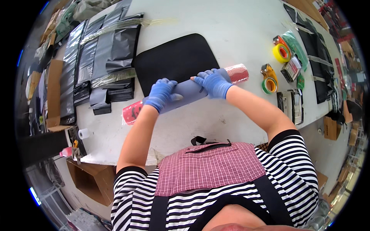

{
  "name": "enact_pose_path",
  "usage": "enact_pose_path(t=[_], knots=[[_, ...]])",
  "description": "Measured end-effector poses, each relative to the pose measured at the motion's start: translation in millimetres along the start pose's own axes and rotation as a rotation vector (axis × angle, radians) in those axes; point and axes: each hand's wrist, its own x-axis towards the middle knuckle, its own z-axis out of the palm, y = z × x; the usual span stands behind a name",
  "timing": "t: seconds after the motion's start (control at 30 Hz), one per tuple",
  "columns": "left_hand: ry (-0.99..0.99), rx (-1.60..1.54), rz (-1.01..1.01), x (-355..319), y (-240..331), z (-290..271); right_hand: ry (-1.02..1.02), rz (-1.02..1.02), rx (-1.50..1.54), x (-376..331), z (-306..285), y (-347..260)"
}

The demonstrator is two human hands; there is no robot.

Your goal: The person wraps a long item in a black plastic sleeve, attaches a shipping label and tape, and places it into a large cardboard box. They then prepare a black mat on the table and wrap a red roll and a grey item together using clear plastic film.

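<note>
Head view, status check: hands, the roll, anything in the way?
Left hand and right hand, blue-gloved, both gripping the rolled grey sheet. Red ends stick out either side. Black pad right behind; table ahead otherwise open.

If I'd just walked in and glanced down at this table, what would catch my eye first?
Most likely the two blue-gloved hands at the centre: the left hand and right hand both grip a long rolled bundle, grey-blue in the middle with red ends, lying across the white table. Behind it lies a black pad, and bright tape rolls sit to the right.
</note>
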Motion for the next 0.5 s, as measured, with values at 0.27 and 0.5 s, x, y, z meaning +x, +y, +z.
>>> enact_pose_path(t=[0.27, 0.5], knots=[[0.406, 0.369, 0.211, -81.8, 17.4, 86.6, -0.282, -0.007, 0.194, -61.8, -8.0, -39.5], [-0.065, 0.184, 0.244, -122.9, 35.5, 115.0, -0.268, 0.039, 0.422, -153.4, 9.0, -77.9]])
